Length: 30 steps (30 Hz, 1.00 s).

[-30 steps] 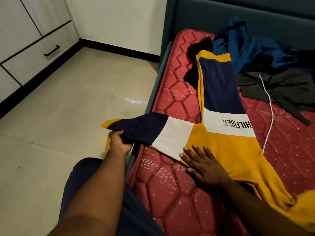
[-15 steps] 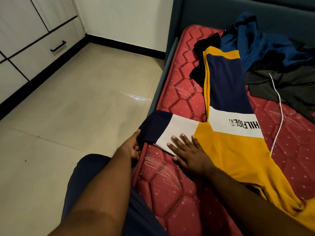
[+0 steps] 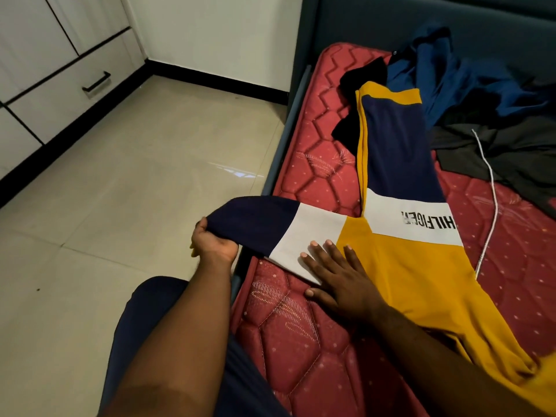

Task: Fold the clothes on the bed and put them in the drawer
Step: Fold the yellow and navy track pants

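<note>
Red quilted mattress (image 3: 316,356) serves as the folding surface, with the closed drawer (image 3: 72,85) across the tiled floor. Colour-block sweatshirt (image 3: 400,257) lies flat near the bed edge. Right hand (image 3: 337,281), fingers spread, presses the shoulder area, apparently to anchor the fabric. Left hand (image 3: 210,242) grips the navy sleeve (image 3: 264,227) end beyond the edge, likely to fold it inward. Printed lettering reads "HILFIGER", inverted. Unfolded dark garments (image 3: 481,94) lie behind.

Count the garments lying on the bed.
4: the yellow sweatshirt nearest, a black garment at its far end, a blue garment and a dark grey garment beyond. More may be hidden.
</note>
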### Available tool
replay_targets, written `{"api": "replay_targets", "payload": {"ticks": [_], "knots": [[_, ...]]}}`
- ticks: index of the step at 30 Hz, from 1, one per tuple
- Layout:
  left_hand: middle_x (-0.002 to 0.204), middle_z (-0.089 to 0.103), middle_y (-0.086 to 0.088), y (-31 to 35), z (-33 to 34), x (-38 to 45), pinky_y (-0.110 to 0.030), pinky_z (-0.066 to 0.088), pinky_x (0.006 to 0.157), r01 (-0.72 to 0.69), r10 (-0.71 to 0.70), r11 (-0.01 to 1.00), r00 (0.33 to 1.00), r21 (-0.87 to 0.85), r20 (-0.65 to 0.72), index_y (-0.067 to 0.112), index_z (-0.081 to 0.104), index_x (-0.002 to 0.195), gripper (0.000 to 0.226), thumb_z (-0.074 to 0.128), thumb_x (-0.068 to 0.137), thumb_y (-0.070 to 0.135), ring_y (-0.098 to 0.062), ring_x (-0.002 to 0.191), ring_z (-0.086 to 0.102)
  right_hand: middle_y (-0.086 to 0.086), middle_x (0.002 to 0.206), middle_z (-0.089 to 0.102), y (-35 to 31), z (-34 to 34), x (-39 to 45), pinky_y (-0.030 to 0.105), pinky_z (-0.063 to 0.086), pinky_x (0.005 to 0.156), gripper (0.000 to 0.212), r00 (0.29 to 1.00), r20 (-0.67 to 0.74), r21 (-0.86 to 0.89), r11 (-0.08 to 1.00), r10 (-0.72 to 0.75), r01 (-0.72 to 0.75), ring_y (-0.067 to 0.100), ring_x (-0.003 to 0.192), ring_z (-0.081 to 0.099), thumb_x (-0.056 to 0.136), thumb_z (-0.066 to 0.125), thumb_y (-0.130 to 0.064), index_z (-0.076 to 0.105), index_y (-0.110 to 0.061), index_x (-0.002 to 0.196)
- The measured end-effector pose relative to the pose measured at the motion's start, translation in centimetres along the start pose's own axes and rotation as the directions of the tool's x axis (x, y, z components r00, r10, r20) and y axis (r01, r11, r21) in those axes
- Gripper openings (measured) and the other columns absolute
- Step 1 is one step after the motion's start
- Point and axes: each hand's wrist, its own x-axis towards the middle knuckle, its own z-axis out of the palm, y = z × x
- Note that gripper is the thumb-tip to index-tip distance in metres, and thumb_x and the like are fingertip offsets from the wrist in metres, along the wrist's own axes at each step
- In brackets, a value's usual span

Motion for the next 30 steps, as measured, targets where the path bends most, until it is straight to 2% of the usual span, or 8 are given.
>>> {"api": "replay_targets", "payload": {"ticks": [7,10,13,17,20,22,27,30], "knots": [[0.107,0.062,-0.001,0.7,8.5,-3.8,-0.032,0.043,0.094,-0.325,0.324,0.945,0.917,-0.033,0.234,0.017,0.059,0.118,0.027,0.042,0.097,0.02,-0.015,0.104,0.058,-0.016,0.156,0.008,3.2,-1.2,-1.7,0.039,0.0,0.121,0.077,0.96,-0.107,0.472,0.863,0.26,-0.181,0.008,0.147,-0.003,0.081,0.015,-0.083,0.014,-0.043,0.147],[0.09,0.05,0.003,-3.8,16.7,-8.4,-0.014,0.039,0.083,-0.628,0.566,0.778,0.709,0.012,0.422,0.019,0.051,0.094,0.023,0.041,0.096,-0.001,0.005,0.082,0.053,-0.016,0.145,0.044,4.8,-2.0,-3.1,0.047,0.031,0.115,0.067,0.877,-0.006,0.943,0.295,0.481,-0.156,0.006,0.139,0.035,0.074,0.058,-0.075,0.048,-0.046,0.133],[0.091,0.058,-0.011,-12.2,24.7,-11.3,-0.025,0.037,0.082,-0.877,0.655,0.39,0.479,0.281,0.585,0.006,0.055,0.09,0.006,0.051,0.092,0.009,-0.016,0.09,0.058,-0.007,0.125,0.065,5.8,-2.7,-3.2,0.045,0.042,0.104,0.089,0.787,0.144,0.98,-0.195,0.6,-0.031,0.01,0.123,0.056,0.052,0.073,-0.079,0.065,-0.025,0.122],[0.16,0.017,-0.009,-22.7,29.7,-8.5,-0.049,0.009,0.116,-0.667,-0.05,-0.089,0.744,0.739,0.666,0.018,0.031,0.149,0.053,0.045,0.098,0.026,-0.035,0.147,0.01,0.003,0.125,0.065,8.2,-3.0,-3.5,0.041,0.037,0.107,0.097,0.751,0.324,0.851,-0.524,0.576,0.035,0.022,0.121,0.057,0.053,0.071,-0.078,0.057,-0.019,0.13],[0.159,0.021,-0.01,-25.0,28.6,-6.2,-0.03,0.022,0.115,-0.653,-0.306,0.187,0.671,0.734,0.675,0.011,0.022,0.153,0.054,0.04,0.102,0.012,-0.026,0.145,0.023,0.003,0.116,0.07,9.9,-2.9,-4.2,0.04,0.048,0.093,0.056,0.761,0.395,0.759,-0.649,0.514,0.044,0.021,0.109,0.066,0.084,0.052,-0.054,0.056,-0.019,0.128],[0.149,0.041,-0.01,-24.3,25.5,-5.4,-0.024,0.031,0.111,-0.657,-0.254,0.313,0.638,0.686,0.727,0.003,0.038,0.145,0.046,0.042,0.099,0.0,-0.021,0.138,0.039,0.007,0.115,0.07,9.9,-3.1,-4.2,0.045,0.051,0.091,0.044,0.769,0.401,0.727,-0.683,0.499,0.064,0.024,0.105,0.067,0.088,0.053,-0.035,0.057,-0.017,0.128],[0.113,0.066,0.001,-21.0,14.5,-3.7,-0.024,0.052,0.084,-0.581,0.157,0.176,0.813,0.794,0.56,0.021,0.062,0.119,0.036,0.057,0.086,0.007,-0.02,0.099,0.063,0.011,0.116,0.069,9.8,-3.2,-4.4,0.04,0.058,0.079,0.042,0.78,0.401,0.712,-0.699,0.48,0.065,0.027,0.105,0.067,0.089,0.057,0.0,0.053,-0.011,0.13],[0.09,0.067,-0.004,-19.1,9.5,-5.4,-0.035,0.052,0.072,-0.405,0.128,0.232,0.914,0.884,0.385,0.012,0.06,0.103,0.023,0.063,0.08,0.013,-0.027,0.082,0.064,0.004,0.114,0.07,8.6,-3.6,-5.0,0.03,0.057,0.064,0.053,0.753,0.391,0.771,-0.636,0.529,0.046,0.021,0.097,0.07,0.086,0.061,0.006,0.05,-0.019,0.131]]}}
